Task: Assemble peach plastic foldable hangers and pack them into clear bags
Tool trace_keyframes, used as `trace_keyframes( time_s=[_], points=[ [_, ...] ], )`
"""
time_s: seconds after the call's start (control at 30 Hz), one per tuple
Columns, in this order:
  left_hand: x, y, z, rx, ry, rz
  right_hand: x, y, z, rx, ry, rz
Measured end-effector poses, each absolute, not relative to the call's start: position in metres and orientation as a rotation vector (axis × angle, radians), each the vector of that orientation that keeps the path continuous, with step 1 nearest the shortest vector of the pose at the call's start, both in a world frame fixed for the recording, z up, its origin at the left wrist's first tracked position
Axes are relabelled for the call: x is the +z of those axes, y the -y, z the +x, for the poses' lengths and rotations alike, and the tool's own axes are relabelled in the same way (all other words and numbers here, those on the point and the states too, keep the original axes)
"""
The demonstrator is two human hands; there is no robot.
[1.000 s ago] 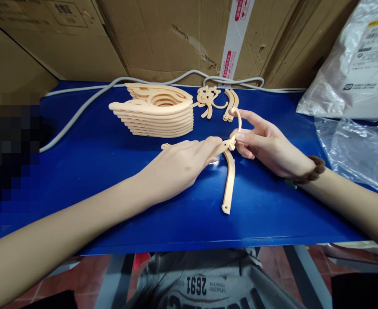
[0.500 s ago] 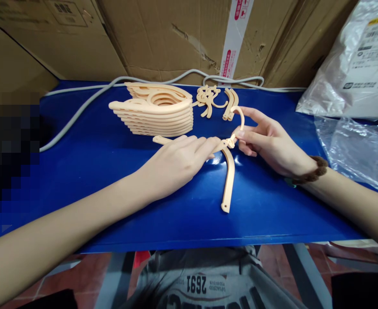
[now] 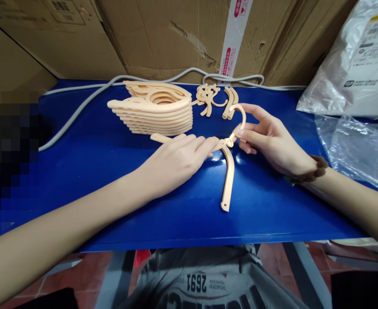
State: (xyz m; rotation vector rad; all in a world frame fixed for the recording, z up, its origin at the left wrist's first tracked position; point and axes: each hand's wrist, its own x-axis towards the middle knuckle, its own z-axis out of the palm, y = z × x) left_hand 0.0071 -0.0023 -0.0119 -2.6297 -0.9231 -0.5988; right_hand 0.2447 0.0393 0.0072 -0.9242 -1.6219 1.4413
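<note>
My left hand (image 3: 184,161) is closed over one cream plastic hanger arm (image 3: 160,138), whose far end sticks out behind the fingers. A second, curved hanger arm (image 3: 229,180) meets it at the joint and points toward the table's front edge. Between thumb and fingers, my right hand (image 3: 263,135) grips a cream hanger hook (image 3: 243,116), its curve upward and its lower end at the joint of the two arms. Whether the hook is fastened there I cannot tell. A brown band circles my right wrist.
Behind my left hand stands a stack of cream hangers (image 3: 160,111). Loose hooks (image 3: 207,96) and short curved arms (image 3: 230,103) lie at the back. A grey cable (image 3: 79,113) runs along the blue table (image 3: 111,214) before cardboard boxes (image 3: 163,38). Plastic bags (image 3: 350,77) lie right.
Both hands keep nearly the same place and hold. The hook's lower end has turned or shifted slightly at the joint; little else differs.
</note>
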Motion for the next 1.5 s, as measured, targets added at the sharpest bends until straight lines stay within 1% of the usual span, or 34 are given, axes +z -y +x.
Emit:
trace_keyframes(
  time_s=[0.23,0.4,0.53,0.7,0.87,1.0,1.23,1.5],
  points=[
    [-0.014,0.0,0.008,-0.533,0.915,-2.596,0.004,-0.041,0.246,1.447,1.61,-0.951],
    [0.009,0.007,0.007,-0.729,0.886,-2.551,-0.001,-0.029,0.234,1.489,1.828,-0.858],
    [0.028,0.011,-0.001,-0.819,1.125,-2.49,0.004,-0.027,0.232,1.396,1.824,-0.868],
    [0.015,0.003,-0.001,-0.878,1.207,-2.636,0.008,-0.037,0.241,1.312,1.676,-0.968],
    [0.001,0.001,0.006,-0.76,1.272,-2.875,0.005,-0.038,0.24,1.404,1.526,-0.992],
    [-0.001,0.001,0.007,-0.747,1.351,-2.974,0.003,-0.04,0.24,1.474,1.435,-0.996],
    [-0.002,0.0,0.008,-0.861,1.305,-3.087,0.001,-0.043,0.243,1.512,1.457,-0.936],
    [-0.005,0.0,0.005,-0.852,1.193,-3.108,0.002,-0.043,0.245,1.526,1.549,-0.933]
  ],
)
